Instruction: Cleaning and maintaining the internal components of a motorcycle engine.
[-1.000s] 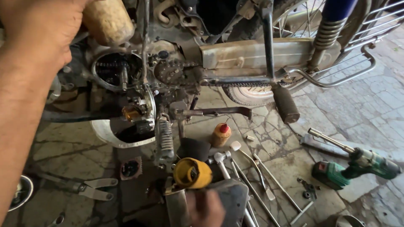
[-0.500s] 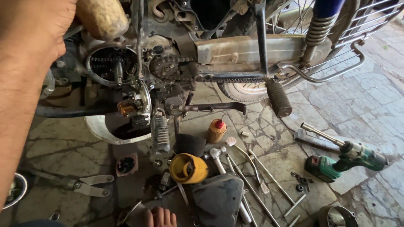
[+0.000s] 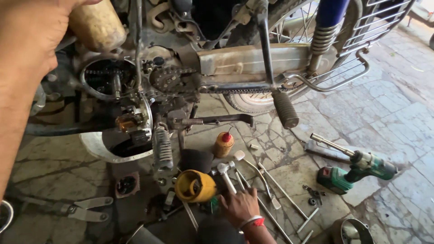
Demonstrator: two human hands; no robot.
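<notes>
Hands: the right hand (image 3: 242,207), at the lower centre of the frame, lies knuckles up on the scattered long metal tools (image 3: 266,187) on the stone floor (image 3: 384,104); its fingers curl down among the shafts, though whether they grip one cannot be told. A red and white band circles its wrist. The left hand (image 3: 31,40), at the upper left and well apart from the right, is closed around a dirty tan cylinder (image 3: 97,25) up against the motorcycle engine (image 3: 131,90).

Near the right hand: a yellow cylindrical part (image 3: 194,185) just to its left; a hammer-like tool (image 3: 224,171) directly above its fingers.

Further items: a small brown bottle with a red cap (image 3: 224,143) upright at the centre; a white basin (image 3: 113,151) under the engine; a green power tool (image 3: 357,169) lying at the right; metal shears (image 3: 79,210) at the lower left; the rear wheel (image 3: 298,54) and chain along the top.
</notes>
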